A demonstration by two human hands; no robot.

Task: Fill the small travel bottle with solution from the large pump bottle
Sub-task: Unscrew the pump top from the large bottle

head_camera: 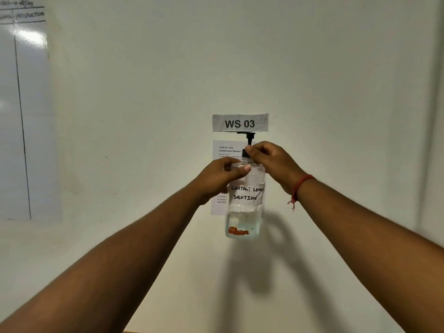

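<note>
I hold the large clear pump bottle (245, 212) up in front of the wall; it carries a white label handwritten "CONTACT LENS SOLUTION" and an orange mark near its base. My left hand (222, 175) grips the bottle's shoulder from the left. My right hand (271, 162) pinches the black collar of the pump head (248, 139) at the bottle's neck. The pump's spout points left, just under the "WS 03" sign. Clear liquid fills the lower part. The small travel bottle is not in view.
A white "WS 03" sign (240, 123) and a printed task sheet (219, 176) are stuck on the pale wall behind the bottle. A whiteboard (24, 116) with a black line hangs at the left. A red thread (300, 186) circles my right wrist.
</note>
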